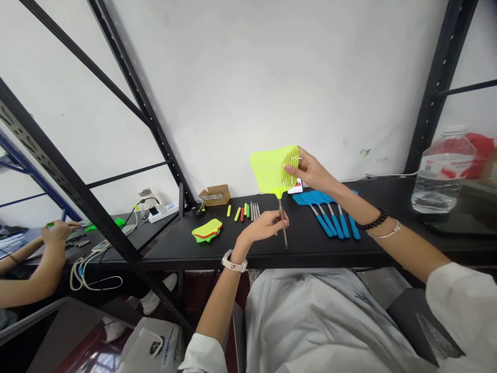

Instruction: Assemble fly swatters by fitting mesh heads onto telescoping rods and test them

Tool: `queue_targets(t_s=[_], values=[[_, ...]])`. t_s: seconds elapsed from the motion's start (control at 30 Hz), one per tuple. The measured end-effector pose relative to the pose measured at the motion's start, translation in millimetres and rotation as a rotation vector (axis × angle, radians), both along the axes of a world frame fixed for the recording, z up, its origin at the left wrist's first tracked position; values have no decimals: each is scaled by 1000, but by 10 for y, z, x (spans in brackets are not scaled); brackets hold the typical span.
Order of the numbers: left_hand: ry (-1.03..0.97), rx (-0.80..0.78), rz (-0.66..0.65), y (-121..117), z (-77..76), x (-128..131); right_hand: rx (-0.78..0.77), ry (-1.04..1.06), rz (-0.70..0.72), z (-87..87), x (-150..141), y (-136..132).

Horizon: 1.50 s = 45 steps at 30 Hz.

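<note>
A yellow-green fly swatter head [272,168] is held up over the black table, joined to a metal rod [286,235] that points down. My right hand [306,168] pinches the head at its right edge, thumb in front. My left hand [267,226] has its fingers closed round the rod below the head. Left of my hands lies a stack of swatter heads [207,229], yellow, red and green. Behind my left hand are several metal rods [254,210] and short yellow, red and green handle grips [243,213]. Several blue swatters [330,217] lie side by side at the right.
A small cardboard box [215,194] stands at the back of the black table [166,248]. A large water bottle [442,173] is at the right. Black shelf posts [128,93] rise at both sides. At the far left, a co-worker's hands [58,233] work near cables and a power strip [163,212].
</note>
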<state>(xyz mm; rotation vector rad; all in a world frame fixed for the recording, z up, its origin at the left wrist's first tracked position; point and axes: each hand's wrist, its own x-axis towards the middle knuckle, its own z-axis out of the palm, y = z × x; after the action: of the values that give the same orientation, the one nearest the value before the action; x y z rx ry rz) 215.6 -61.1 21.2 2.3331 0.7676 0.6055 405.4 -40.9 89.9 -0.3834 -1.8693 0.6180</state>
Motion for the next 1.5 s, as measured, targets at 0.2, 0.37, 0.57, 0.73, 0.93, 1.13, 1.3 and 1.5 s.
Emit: queue_targets(t_s=[0.2,0.37,0.57,0.73,0.93,1.13,1.3,1.5], values=[[-54,-57,-72,18,-14,-9,-29,-10,-11,-19,-3,54],[-177,-77,-92,15,9,-5,-18,-24,-52,-37,11,74],[-317,-96,-124,-28,79,1,2,-26,-30,3,-29,36],[-319,-118,-114,-24,74,8,12,-44,-11,42,-46,-11],[-321,-96,-86,-9,75,9,-7,-48,-44,43,-38,-40],[-340,-79,-55,18,56,3,4,-49,-109,22,-47,-46],[-343,-51,-9,16,58,12,60,-78,-192,42,-70,-101],[-348,-28,36,7,74,22,61,-111,-266,69,-99,-170]])
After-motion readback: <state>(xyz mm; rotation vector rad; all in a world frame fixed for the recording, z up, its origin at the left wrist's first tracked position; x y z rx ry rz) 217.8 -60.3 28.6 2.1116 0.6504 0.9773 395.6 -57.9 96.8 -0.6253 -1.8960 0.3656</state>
